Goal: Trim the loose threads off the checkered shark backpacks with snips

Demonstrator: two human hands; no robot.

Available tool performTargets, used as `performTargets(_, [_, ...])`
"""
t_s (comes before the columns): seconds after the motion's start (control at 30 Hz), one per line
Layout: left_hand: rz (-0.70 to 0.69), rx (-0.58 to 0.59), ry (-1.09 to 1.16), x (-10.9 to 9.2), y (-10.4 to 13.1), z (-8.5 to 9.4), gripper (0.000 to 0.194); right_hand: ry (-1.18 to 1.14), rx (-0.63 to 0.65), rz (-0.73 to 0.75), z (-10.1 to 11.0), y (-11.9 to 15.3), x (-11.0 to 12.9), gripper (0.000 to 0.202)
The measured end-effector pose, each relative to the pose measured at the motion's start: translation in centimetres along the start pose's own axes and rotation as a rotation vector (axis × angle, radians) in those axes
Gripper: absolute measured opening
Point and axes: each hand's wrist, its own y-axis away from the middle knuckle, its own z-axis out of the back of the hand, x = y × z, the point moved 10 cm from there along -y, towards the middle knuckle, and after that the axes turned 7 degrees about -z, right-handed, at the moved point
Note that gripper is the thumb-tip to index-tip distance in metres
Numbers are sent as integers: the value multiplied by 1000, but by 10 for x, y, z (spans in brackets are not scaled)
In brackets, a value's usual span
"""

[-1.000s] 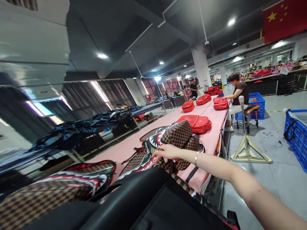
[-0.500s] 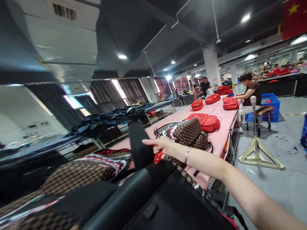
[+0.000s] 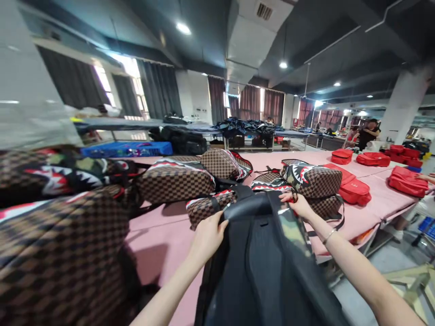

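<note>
The left hand [image 3: 209, 233], which was out of view half a second ago, is now gripping the upper left edge of the black-backed backpack [image 3: 261, 262], its thumb and fingers closing on the rim. The right hand [image 3: 301, 208] is curling its fingers at the opposite upper corner (how firmly, one cannot tell). The backpack is hanging below and between both sets of fingers, so it is seemingly being steadied from two sides. Just beyond the right fingers, a checkered shark-mouth backpack [image 3: 321, 182] is lying on the pink-covered table [image 3: 156, 246].
</note>
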Motion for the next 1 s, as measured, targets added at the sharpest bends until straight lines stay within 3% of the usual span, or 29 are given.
performTargets(0.07, [20,24,101,5,19,-23,47,170,78,-26,-21,9,-25,11])
performTargets(0.2, [172,181,377,9,79,-88,58,408,256,-126,-60,51,-78,22])
performTargets(0.3, [291,344,619,-7,131,-130,76,467,290,-181,-67,85,-96,25])
performTargets(0.37, [383,379,784,-22,158,-144,80,475,229,-193,-57,104,-96,24])
performTargets(0.5, [592,292,998,-39,184,-154,88,465,6,-307,-17,137,-96,22])
performTargets(0.57, [613,290,1002,-46,184,-158,93,522,-21,-349,-10,150,-96,23])
performTargets(0.77, [551,322,837,-55,178,-163,100,669,41,-446,-23,173,-97,21])
performTargets(1.0, [598,234,856,-51,202,-136,77,238,34,-409,-55,194,-95,23])
